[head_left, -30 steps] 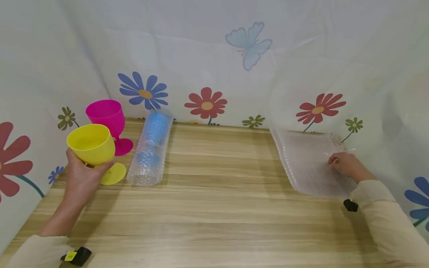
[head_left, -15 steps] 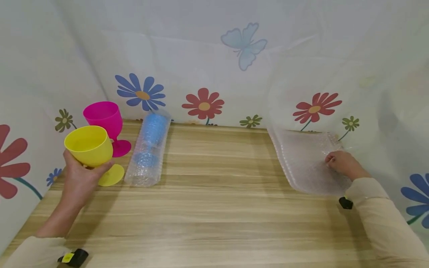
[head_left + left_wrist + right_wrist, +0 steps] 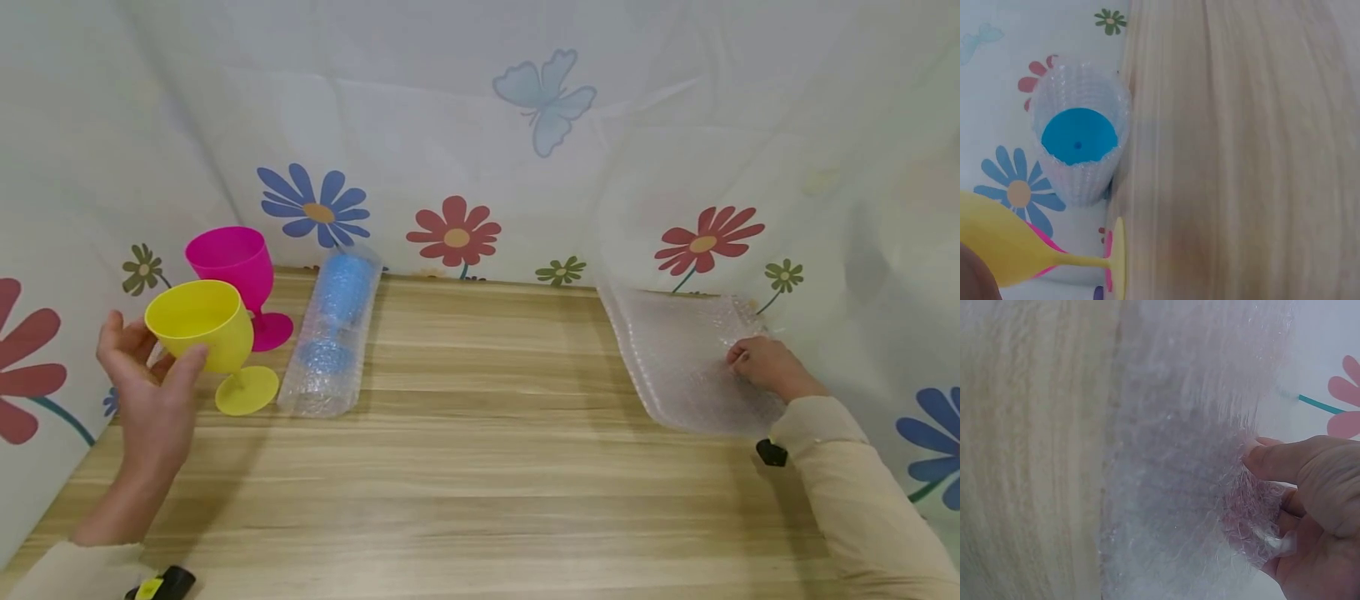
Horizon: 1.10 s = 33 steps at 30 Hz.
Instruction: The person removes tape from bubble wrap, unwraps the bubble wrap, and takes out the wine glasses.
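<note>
A yellow plastic goblet (image 3: 201,342) stands upright at the table's left side. Around its bowl my left hand (image 3: 153,408) is loosened, thumb in front and fingers spread behind and to the left. Close behind is a pink goblet (image 3: 238,265), also upright. To their right lies a blue goblet (image 3: 347,287) rolled in bubble wrap; its round blue base (image 3: 1079,134) shows inside the roll in the left wrist view. At the far right my right hand (image 3: 772,367) pinches the gathered edge of a bubble wrap sheet (image 3: 667,358), thumb against fingers (image 3: 1269,459).
The wood-grain table (image 3: 480,467) runs up to a white curtain (image 3: 420,108) printed with flowers and a butterfly, which surrounds it at the back and both sides. The bubble wrap sheet leans up against the back curtain at right.
The left hand has loosened its grip on the yellow goblet and drawn left, while the goblet stays standing. The right hand keeps its pinch on the bubble wrap. The view shifted slightly.
</note>
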Tool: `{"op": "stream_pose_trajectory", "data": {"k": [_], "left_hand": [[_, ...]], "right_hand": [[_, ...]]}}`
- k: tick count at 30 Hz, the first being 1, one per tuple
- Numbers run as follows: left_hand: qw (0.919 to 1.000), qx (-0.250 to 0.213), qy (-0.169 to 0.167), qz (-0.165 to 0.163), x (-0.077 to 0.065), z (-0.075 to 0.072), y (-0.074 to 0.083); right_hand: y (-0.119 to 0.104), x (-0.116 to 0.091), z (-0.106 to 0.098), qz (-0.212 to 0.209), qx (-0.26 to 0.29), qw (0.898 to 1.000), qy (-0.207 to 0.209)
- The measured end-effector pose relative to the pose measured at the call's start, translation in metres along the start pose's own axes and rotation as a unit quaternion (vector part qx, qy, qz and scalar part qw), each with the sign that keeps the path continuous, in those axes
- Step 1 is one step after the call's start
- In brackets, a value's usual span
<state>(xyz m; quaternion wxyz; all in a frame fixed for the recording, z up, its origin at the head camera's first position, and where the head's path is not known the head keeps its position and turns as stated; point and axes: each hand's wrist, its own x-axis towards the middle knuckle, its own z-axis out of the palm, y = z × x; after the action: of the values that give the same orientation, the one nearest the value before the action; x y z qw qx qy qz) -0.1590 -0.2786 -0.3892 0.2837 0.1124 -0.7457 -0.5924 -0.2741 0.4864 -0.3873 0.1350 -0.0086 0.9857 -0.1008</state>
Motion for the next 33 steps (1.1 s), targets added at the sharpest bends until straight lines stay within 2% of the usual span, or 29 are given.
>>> {"op": "stream_pose_trajectory", "data": {"k": [5,9,12,18,23,29,33], "left_hand": [[0.9972,0.006,0.048,0.057,-0.014,0.005,0.014],[0.9906,0.01,0.083,0.108,-0.026,0.009,0.028],[0.9842,0.014,0.097,0.147,-0.033,0.013,0.039],[0.9708,0.074,0.067,0.219,-0.045,0.02,0.049],[0.9572,0.087,0.045,0.273,-0.057,0.033,0.054],[0.9542,0.076,0.026,0.288,-0.064,0.045,0.059],[0.9531,0.096,-0.017,0.287,-0.067,0.055,0.06]], "right_hand": [[0.002,0.0,0.001,-0.003,0.0,1.0,0.0],[0.002,0.001,0.001,-0.006,-0.006,1.0,0.002],[0.002,0.002,0.001,-0.006,-0.009,1.0,0.004],[0.002,0.002,0.0,-0.014,-0.009,1.0,0.01],[0.001,-0.001,-0.001,-0.018,-0.012,1.0,0.006],[0.002,-0.001,0.0,-0.012,-0.01,1.0,0.001],[0.005,0.0,0.0,-0.012,-0.01,1.0,0.003]]}}
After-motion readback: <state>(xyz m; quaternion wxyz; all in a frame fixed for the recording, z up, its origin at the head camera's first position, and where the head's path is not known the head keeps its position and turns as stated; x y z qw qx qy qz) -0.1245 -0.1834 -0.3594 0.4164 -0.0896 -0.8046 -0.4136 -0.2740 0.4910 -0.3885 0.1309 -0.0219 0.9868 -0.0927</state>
